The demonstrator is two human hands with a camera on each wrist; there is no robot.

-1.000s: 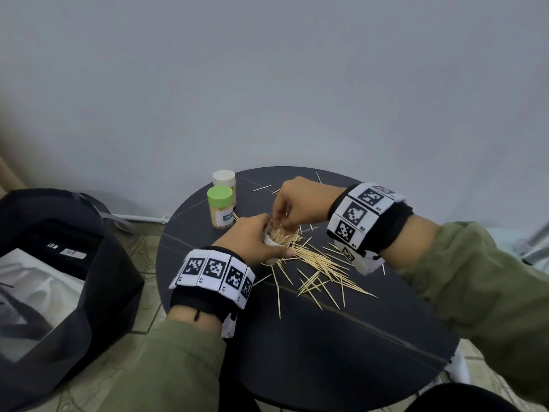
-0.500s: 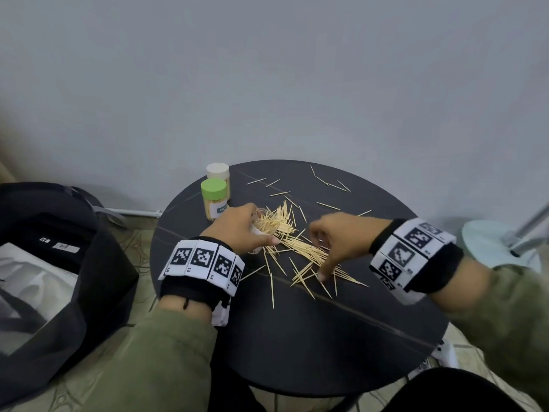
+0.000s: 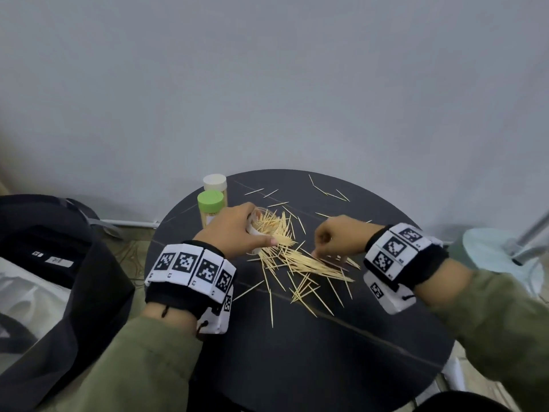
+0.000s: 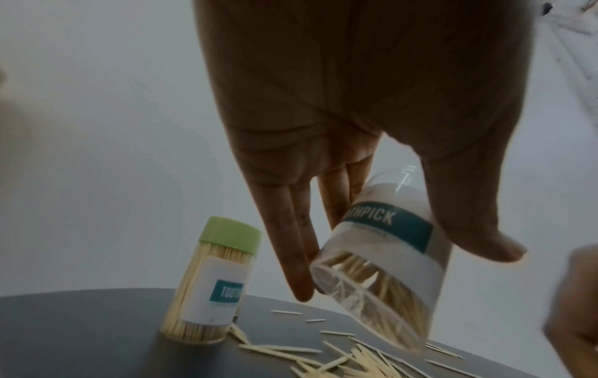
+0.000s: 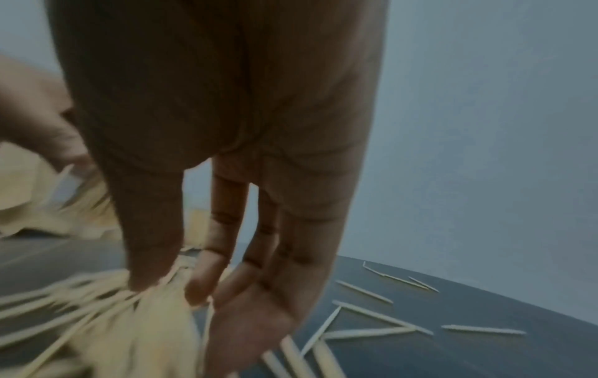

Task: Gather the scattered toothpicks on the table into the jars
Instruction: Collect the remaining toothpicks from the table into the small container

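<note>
My left hand (image 3: 234, 233) grips an open clear toothpick jar (image 4: 385, 258), tilted, with toothpicks sticking out of its mouth (image 3: 267, 223). A heap of loose toothpicks (image 3: 303, 263) lies on the round dark table (image 3: 326, 367) between my hands. At the right end of the heap my right hand (image 3: 335, 239) pinches a bunch of toothpicks (image 5: 155, 304) between thumb and fingertips. A full jar with a green lid (image 3: 210, 208) (image 4: 210, 281) stands behind my left hand.
A second closed jar with a white lid (image 3: 215, 183) stands behind the green one. Stray toothpicks (image 3: 329, 194) lie toward the far edge. A black bag (image 3: 53, 278) sits on the floor to the left, and a pale round base (image 3: 502, 257) to the right.
My right hand left the jar mouth, moved right and down to the heap, and now pinches toothpicks there. My left hand keeps the jar tilted in place.
</note>
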